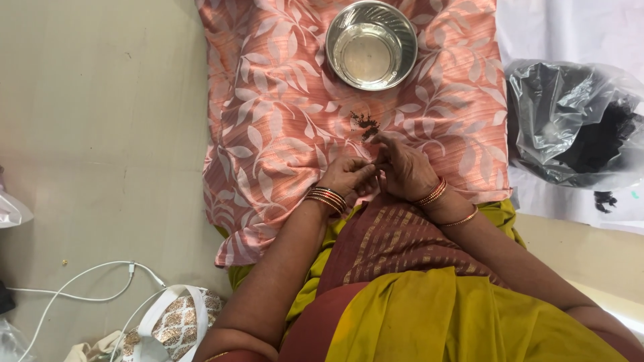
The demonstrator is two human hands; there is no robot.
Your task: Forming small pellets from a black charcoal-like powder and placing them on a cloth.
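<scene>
The person is sitting on the floor (100, 134) with a pink leaf-patterned pillow (268, 121) lying in front of the lap. Both hands are meeting over the pillow's near edge. The left hand (345, 175) is curling its fingers (365, 171) together toward the right hand (402, 167), whose fingers (384, 144) are bunching close, apparently pinching something very small; what sits between them is too tiny to tell. Just beyond the fingertips, a little heap of dark bits (365, 124) is lying on the pillow cloth. A steel bowl (371, 44) is standing farther back on the pillow, well apart from the hands, seemingly holding only a few specks. A clear plastic bag of dark material (577, 124) is resting to the right on white sheeting (570, 27). Judging from this, fine picking or sorting of the dark bits is under way, calling for a delicate fingertip grip.
</scene>
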